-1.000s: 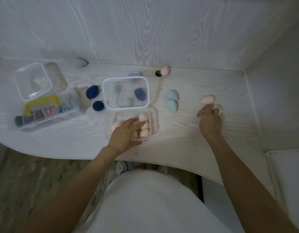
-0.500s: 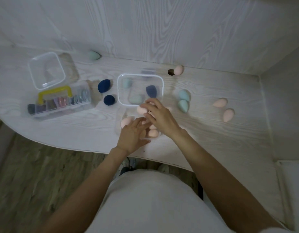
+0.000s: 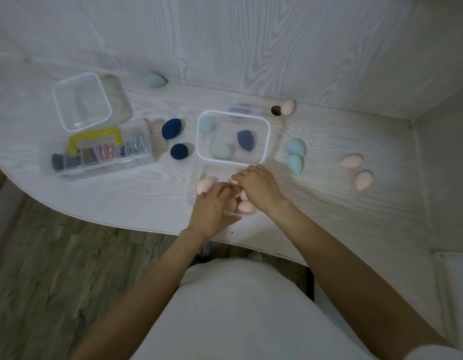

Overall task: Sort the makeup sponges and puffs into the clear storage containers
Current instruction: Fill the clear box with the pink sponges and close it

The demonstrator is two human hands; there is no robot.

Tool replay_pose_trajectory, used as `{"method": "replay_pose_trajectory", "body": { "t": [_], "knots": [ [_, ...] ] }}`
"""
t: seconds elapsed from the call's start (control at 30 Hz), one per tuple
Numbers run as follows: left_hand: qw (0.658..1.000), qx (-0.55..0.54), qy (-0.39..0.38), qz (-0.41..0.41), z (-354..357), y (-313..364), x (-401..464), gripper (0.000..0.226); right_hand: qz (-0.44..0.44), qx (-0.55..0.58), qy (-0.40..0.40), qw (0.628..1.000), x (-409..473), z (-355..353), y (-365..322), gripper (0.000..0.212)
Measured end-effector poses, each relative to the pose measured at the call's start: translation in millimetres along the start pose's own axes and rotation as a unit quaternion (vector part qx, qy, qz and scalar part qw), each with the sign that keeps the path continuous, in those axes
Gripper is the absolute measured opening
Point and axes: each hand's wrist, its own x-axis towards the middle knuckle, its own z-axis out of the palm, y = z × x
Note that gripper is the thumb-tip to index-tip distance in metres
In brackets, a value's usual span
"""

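Note:
A small clear container (image 3: 199, 175) near the table's front edge holds several pink sponges (image 3: 205, 184). My left hand (image 3: 212, 207) lies over them with fingers stretched onto the sponges. My right hand (image 3: 259, 185) reaches in from the right, its fingers curled over a pink sponge that is mostly hidden. Behind stands a larger clear container (image 3: 266, 131) with two mint sponges (image 3: 221, 151) and a navy one (image 3: 244, 140). Loose on the table are two navy sponges (image 3: 171, 128), two blue sponges (image 3: 295, 148), two pink sponges (image 3: 351, 160) at the right, and one pink sponge (image 3: 288, 107) at the back.
An empty clear container (image 3: 56, 105) and a clear box with a yellow handle (image 3: 95, 135), filled with puffs, sit at the left. A mint sponge (image 3: 155, 79) lies against the back wall. A round hole (image 3: 276, 110) opens in the tabletop. A side wall closes off the right.
My right hand came from the pink sponges at the far right, carrying one to the near container, and now sits low over it. My left hand stayed on the sponges.

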Motion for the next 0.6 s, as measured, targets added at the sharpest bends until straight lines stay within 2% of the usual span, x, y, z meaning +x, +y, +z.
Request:
{"method": "replay_pose_trajectory", "body": {
  "t": [0.17,0.3,0.4,0.53,0.6],
  "knots": [
    [1.0,0.006,-0.022,-0.014,-2.4,-0.8,1.7,0.063,0.002,-0.139,-0.071,0.988,7.9,-7.3,-12.9,0.021],
    [0.999,0.011,-0.027,-0.018,-3.7,1.2,3.1,0.072,0.015,-0.059,-0.046,0.997,4.7,-11.3,-11.9,0.02],
    [0.999,0.012,-0.028,-0.019,-2.8,-0.7,2.1,0.074,0.046,0.028,0.03,0.998,-6.6,-13.6,-7.2,0.015],
    [0.999,0.012,-0.025,-0.041,-1.0,-1.8,1.7,0.072,0.094,0.094,0.232,0.963,-27.6,-27.2,20.5,0.013],
    [0.998,0.002,-0.009,-0.057,-0.2,0.5,3.4,0.069,0.146,0.121,0.253,0.949,-31.0,-37.0,47.5,0.018]
  ]
}}
